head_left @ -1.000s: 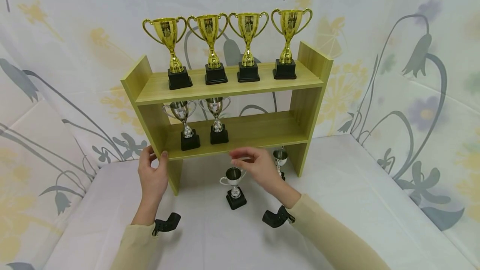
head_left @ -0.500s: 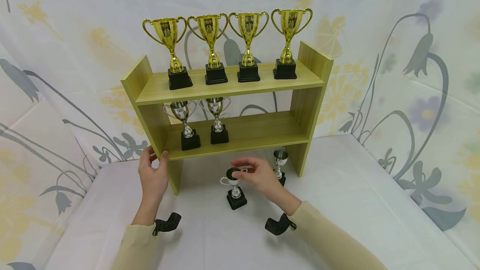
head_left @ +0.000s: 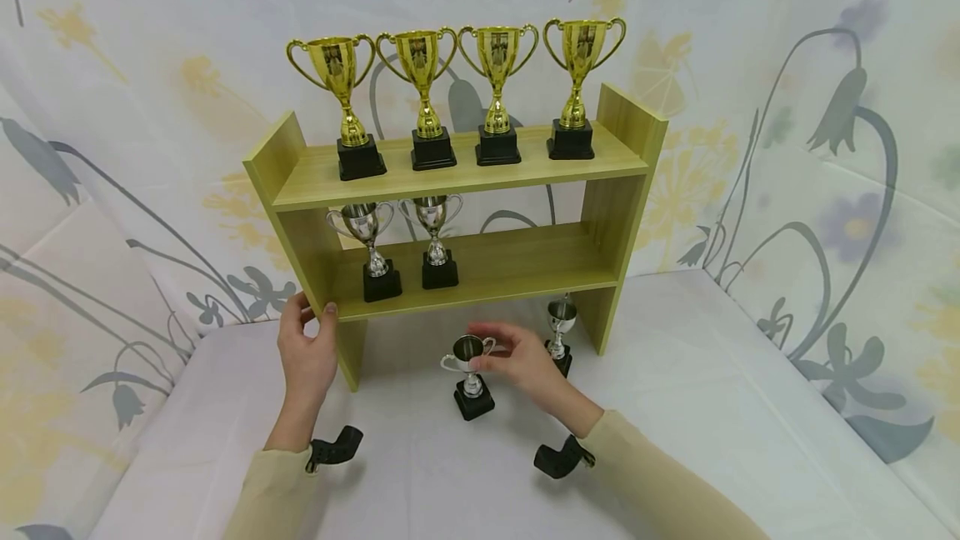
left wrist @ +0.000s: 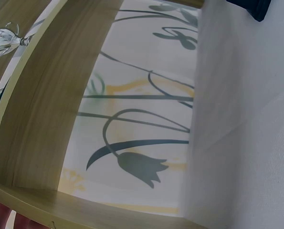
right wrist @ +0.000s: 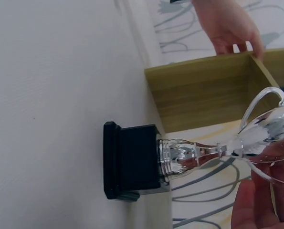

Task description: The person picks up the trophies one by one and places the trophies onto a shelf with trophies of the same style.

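Observation:
A small silver trophy cup [head_left: 471,386] with a black base stands upright on the white cloth, in front of the wooden shelf [head_left: 480,298]. My right hand [head_left: 521,361] is at its bowl and right handle, thumb in front and fingers behind. In the right wrist view the trophy's base [right wrist: 137,160] rests on the cloth, with fingers [right wrist: 256,205] around the bowl, partly cut off by the frame edge. My left hand [head_left: 307,348] grips the shelf's left side panel, thumb on the front edge; the left wrist view shows only some fingertips [left wrist: 17,222] at its corner.
Several gold trophies [head_left: 497,94] line the top board. Two silver trophies [head_left: 435,244] stand at the left of the middle board. Another silver trophy [head_left: 560,332] stands on the cloth under the shelf's right end. A flower-patterned backdrop [head_left: 787,148] hangs behind.
My right hand has come down from above the front silver trophy onto its bowl and handle, thumb and fingers closing there. My left hand and the trophies have stayed in place.

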{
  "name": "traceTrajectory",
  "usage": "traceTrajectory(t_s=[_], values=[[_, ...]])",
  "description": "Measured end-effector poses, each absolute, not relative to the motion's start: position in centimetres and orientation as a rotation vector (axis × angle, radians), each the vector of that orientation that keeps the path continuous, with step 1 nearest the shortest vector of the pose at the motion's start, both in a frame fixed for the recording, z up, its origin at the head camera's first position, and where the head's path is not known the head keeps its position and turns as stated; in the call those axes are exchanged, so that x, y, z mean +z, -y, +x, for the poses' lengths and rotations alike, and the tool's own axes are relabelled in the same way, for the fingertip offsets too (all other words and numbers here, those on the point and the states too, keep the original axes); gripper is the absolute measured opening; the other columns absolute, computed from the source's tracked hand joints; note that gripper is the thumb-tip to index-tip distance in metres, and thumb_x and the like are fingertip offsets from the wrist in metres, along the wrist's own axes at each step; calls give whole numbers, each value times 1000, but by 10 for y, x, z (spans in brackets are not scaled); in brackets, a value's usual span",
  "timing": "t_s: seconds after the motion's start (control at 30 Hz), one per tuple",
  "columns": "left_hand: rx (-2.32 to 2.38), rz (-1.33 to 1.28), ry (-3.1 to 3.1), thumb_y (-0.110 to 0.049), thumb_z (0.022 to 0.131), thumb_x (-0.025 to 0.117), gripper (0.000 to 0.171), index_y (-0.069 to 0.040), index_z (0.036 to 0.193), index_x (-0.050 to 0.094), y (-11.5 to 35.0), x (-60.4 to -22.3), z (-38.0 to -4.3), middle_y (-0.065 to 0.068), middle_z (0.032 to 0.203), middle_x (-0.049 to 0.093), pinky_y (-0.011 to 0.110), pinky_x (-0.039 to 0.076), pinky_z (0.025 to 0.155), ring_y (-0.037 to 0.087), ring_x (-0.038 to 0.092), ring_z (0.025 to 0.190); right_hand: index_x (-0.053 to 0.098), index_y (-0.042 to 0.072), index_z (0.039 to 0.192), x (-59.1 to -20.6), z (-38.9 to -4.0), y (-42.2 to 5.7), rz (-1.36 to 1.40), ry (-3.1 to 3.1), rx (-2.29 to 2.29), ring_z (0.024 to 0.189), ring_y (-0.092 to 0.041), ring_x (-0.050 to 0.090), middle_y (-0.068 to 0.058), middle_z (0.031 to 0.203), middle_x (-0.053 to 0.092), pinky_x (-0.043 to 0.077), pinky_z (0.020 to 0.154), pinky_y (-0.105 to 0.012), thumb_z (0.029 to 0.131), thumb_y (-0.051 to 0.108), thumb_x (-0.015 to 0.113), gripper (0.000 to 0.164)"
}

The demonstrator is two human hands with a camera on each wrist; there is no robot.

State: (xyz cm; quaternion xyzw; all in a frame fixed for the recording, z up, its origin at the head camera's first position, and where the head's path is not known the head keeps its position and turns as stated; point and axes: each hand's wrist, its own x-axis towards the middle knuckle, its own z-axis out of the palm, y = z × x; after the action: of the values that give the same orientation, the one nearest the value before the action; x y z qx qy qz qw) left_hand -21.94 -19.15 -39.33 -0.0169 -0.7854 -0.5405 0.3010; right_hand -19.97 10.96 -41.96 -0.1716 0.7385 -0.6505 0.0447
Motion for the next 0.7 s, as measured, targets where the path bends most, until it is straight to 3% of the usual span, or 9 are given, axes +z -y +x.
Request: traceTrajectory(t_s=[0.13,0.4,0.6,0.7], values=[[-1436,-50,2077,-15,100,54,35,1,132,53,191,-393,-220,15,122,53,19,46,79,28,53,115,56,3,138,-424,-200,-111,-544,-2194,-1987,104,-29,66,-14,131,60,54,86,-33,84,6,79,58],[-1434,-57,2085,-15,100,54,35,1,132,52,191,-392,-220,16,123,53,23,45,82,29,53,116,51,3,142,-434,-202,-111,-568,-2110,-1970,100,-22,67,-10,104,63,55,84,-32,83,1,78,65],[-1435,-53,2088,-15,101,54,36,1,133,52,192,-393,-220,16,122,53,33,48,83,29,53,116,64,-4,115,-444,-204,-111,-536,-2145,-1910,102,-21,67,-10,101,71,53,85,-31,83,2,78,35],[-1437,-58,2085,-15,100,55,36,1,133,52,192,-393,-219,16,122,53,30,48,83,29,53,116,67,-3,108,-448,-205,-110,-528,-2180,-1888,103,-21,66,-14,103,71,53,85,-31,83,3,78,29]])
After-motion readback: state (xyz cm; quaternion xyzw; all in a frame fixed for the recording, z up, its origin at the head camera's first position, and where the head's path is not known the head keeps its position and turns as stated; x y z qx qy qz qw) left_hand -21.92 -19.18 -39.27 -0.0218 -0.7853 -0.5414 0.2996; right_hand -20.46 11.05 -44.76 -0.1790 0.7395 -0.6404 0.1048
